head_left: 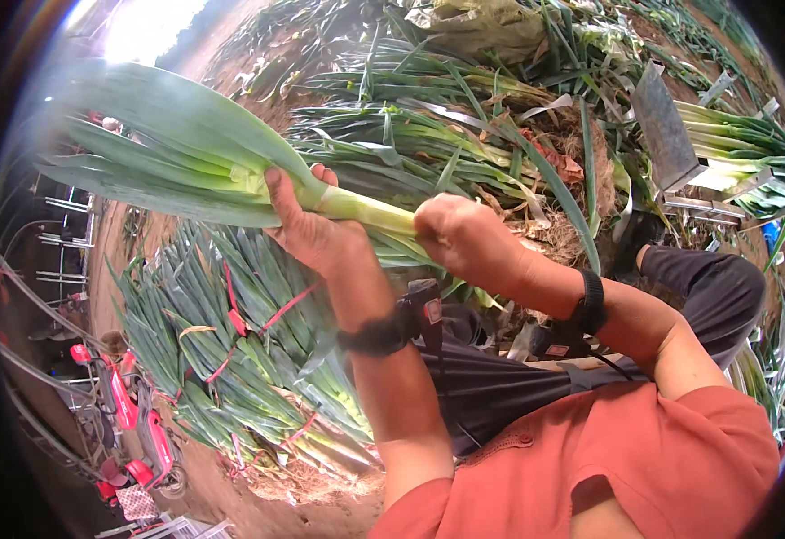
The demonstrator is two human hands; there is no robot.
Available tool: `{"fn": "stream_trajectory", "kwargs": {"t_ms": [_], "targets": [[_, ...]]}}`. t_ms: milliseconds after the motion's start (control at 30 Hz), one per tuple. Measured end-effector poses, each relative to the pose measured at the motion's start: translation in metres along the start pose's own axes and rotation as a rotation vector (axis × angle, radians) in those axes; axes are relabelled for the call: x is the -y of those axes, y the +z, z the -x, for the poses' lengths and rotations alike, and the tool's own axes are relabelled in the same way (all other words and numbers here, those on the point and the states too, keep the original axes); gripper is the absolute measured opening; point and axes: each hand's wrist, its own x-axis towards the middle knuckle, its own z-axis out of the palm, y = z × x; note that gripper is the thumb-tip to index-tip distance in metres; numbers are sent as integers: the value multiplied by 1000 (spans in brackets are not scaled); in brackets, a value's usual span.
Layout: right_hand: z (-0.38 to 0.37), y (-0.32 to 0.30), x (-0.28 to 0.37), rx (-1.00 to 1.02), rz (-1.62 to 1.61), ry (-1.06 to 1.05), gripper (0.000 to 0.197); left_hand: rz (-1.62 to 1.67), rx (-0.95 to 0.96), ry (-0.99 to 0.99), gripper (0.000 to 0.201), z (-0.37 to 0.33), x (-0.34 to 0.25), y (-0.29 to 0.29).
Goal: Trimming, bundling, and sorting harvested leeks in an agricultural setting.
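Below, tied bundles of long green leeks with red bands (231, 359) lie on bare soil. Across my lap, one big green leek with broad leaves (186, 153): left hand (316, 229) wrapped round its neck, right hand (464, 238) fisted tight on the pale stalk.

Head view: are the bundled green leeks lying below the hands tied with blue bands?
No, the bundled green leeks lying under the left hand are tied with red bands, not blue ones.

Long green leek (231, 162), pale stalk, broad leaves fanned leftward, roughly level above bundled leeks.
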Motion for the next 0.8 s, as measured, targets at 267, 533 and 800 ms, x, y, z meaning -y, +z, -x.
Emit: {"fn": "stream_trajectory", "kwargs": {"t_ms": [267, 533, 800], "targets": [[49, -11, -18, 325, 48, -374, 13, 19, -100, -22, 41, -20, 13, -15], [193, -35, -138, 542, 73, 356, 14, 13, -152, 152, 35, -24, -19, -12], [125, -93, -127, -16, 288, 438, 39, 81, -106, 235, 38, -41, -38, -21]]}}
